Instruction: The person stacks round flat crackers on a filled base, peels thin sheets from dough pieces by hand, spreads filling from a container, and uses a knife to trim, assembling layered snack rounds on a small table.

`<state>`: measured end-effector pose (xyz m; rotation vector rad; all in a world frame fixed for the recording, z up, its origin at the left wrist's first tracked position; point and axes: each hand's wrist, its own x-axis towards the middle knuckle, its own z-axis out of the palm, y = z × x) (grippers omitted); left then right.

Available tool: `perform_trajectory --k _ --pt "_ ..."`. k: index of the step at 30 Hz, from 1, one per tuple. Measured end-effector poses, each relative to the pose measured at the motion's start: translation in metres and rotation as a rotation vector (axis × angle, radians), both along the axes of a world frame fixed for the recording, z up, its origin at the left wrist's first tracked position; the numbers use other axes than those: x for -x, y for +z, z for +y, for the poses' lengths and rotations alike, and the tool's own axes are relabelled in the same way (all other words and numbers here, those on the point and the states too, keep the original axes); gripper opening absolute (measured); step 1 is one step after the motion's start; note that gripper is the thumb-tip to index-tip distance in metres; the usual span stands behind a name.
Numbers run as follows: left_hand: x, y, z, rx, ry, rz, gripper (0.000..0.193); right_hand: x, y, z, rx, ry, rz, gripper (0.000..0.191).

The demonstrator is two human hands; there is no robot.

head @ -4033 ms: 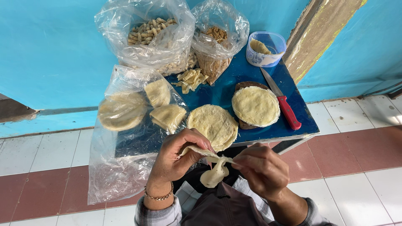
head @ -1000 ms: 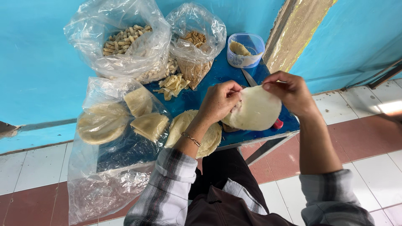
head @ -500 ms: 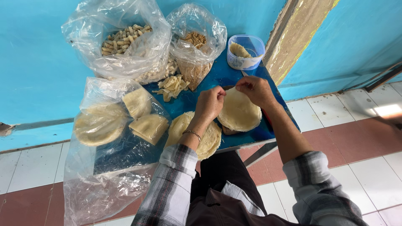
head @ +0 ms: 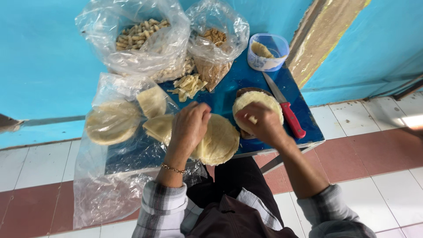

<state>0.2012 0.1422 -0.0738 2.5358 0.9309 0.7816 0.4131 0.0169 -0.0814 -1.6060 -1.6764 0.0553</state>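
Blue table (head: 269,94): both hands on pale round dough disc (head: 255,100).

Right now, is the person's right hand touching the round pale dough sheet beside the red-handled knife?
Touching. The head view shows the right hand resting on the round pale dough sheet, fingers pressed onto its near edge with no gap; the red-handled knife lies apart, to the right.

Makeshift food-prep spot: small blue table (head: 304,128), turquoise wall (head: 39,61), tiled floor (head: 383,176).
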Motion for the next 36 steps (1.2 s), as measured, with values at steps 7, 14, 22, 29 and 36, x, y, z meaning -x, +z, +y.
perform_trajectory --k 7,14,22,29,36 --pt "0.024 -0.03 -0.01 -0.194 0.11 0.181 0.01 0.054 -0.018 0.015 0.033 0.045 -0.15 0.013" --pt "0.047 -0.038 0.009 0.792 -0.325 -0.479 0.005 0.05 -0.01 0.019 0.202 0.36 0.642 0.044" --pt "0.062 -0.031 -0.003 1.44 -0.453 -1.103 0.029 0.049 -0.037 -0.001 0.376 0.487 1.072 0.021" --pt "0.057 -0.01 -0.051 1.01 -0.345 -0.949 0.059 0.046 -0.031 -0.027 0.236 0.354 1.118 0.021" --pt "0.091 -0.006 -0.071 1.165 -0.636 -0.781 0.08 0.054 0.005 -0.053 0.285 0.431 1.081 0.028"
